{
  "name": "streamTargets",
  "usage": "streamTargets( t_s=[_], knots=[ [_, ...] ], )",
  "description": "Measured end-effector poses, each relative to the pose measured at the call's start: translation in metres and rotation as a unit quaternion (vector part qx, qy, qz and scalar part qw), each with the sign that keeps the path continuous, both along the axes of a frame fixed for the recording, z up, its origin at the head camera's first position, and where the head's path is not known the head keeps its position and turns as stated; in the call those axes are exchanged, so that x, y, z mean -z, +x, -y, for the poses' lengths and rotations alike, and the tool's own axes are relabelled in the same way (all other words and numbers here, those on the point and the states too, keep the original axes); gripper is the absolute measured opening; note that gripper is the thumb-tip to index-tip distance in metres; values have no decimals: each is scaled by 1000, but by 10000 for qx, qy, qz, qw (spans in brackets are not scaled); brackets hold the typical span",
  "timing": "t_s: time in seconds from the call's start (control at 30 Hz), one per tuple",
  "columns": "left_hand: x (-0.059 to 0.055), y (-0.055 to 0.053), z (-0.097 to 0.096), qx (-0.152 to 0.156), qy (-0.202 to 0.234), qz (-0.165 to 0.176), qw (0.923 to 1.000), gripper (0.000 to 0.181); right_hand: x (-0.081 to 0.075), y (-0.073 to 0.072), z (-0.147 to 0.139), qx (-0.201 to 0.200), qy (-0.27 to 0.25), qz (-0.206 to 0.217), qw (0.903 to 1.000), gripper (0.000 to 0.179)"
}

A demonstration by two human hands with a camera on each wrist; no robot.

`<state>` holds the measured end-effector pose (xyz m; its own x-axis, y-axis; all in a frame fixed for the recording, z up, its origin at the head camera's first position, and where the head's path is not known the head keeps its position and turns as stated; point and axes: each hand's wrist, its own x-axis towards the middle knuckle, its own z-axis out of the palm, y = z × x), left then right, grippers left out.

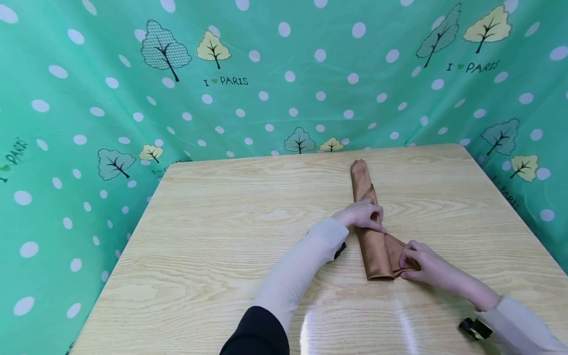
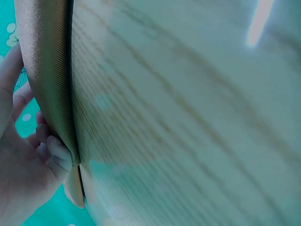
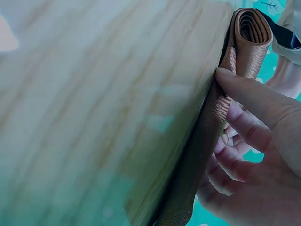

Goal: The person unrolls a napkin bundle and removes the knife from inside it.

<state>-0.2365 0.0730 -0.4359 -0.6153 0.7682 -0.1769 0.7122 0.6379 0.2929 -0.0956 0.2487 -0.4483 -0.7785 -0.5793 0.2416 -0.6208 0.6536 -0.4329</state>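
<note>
A shiny brown satin cloth [image 1: 378, 251] lies on the table, rolled into a long narrow tube that points away from me. Its near end shows spiral layers in the right wrist view, where the cloth roll [image 3: 254, 52] is close. A loose flap spreads from the roll's right side. My left hand [image 1: 366, 214] grips the roll around its middle, thumb and fingertips at the seam where the flap begins. With thumb and fingers, my right hand [image 1: 423, 264] pinches the outer corner of the flap. The left wrist view shows curled fingers [image 2: 59, 148] against the cloth.
The wood-grain table [image 1: 222, 222] extends widely to the left of the cloth, with glare near its front. A green dotted curtain [image 1: 288, 74] printed with trees hangs behind and at both sides. A black wrist device [image 1: 475, 329] sits at the right cuff.
</note>
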Motion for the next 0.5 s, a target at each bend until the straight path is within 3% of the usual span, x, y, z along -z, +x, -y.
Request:
streamTargets(
  t_s=[0.3, 0.33, 0.5],
  knots=[
    [2, 0, -1, -41, 19, 71, 10000, 33, 2, -1, -3, -88, -86, -87, 9999, 27],
    [7, -3, -1, -25, 137, 90, 9999, 32, 2, -1, -3, -80, -87, -86, 9999, 27],
    [11, -8, 6, 204, 937, 569, 9938, 27, 1, -1, -2, -39, -78, -18, 10000, 26]
  ],
)
